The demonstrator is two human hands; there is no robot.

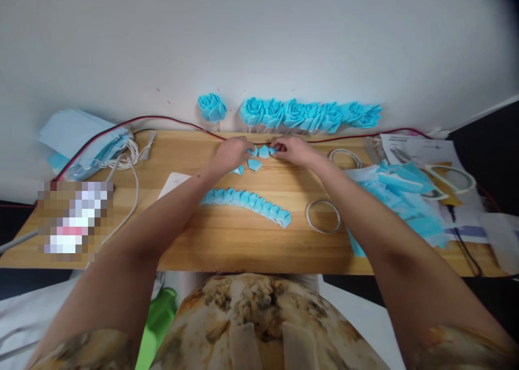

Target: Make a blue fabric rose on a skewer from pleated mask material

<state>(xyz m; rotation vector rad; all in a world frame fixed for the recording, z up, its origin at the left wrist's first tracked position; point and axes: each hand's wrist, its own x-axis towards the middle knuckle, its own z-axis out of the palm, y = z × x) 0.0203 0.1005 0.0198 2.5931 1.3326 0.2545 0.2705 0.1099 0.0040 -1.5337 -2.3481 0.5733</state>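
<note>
At the far side of the wooden table, my left hand has its fingers closed on a small blue folded petal. My right hand pinches another petal at its fingertips, a short way to the right. Between the two lies a loose blue petal, and one more petal rests just in front of it. Under my left wrist a further petal partly shows. Nearer to me runs a curved row of overlapping blue petals, its left end hidden by my left forearm.
Several finished blue flowers lean on the wall behind. Two rolls of tape lie right of the row. Blue sheets, scissors and papers crowd the right side. A red-black cable crosses the back; bagged sheets sit left.
</note>
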